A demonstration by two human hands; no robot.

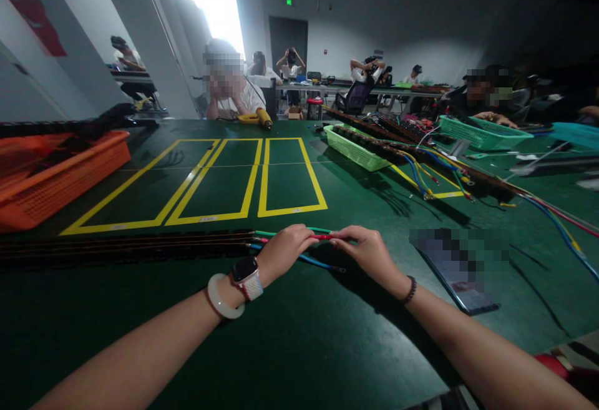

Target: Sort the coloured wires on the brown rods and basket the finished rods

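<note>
Between my two hands runs a red wire (322, 237), stretched level above the green table. My left hand (286, 249) pinches it on the left, with a watch and a pale bangle at the wrist. The fingertips of my right hand (359, 244) are closed on its right end. A green wire (269, 233) passes behind my left fingers, and a blue wire (322, 264) lies below them, ending in a dark tip. These wires come out of a long dark cable bundle (140, 244) lying along the table to the left.
An orange basket (88, 166) stands at the left. Yellow tape frames (292, 211) mark the table (224, 347). A yellow heat gun (259, 118), a green basket (358, 148) and more wire bundles (421, 157) lie farther back. A phone (461, 276) lies right. Several people sit beyond.
</note>
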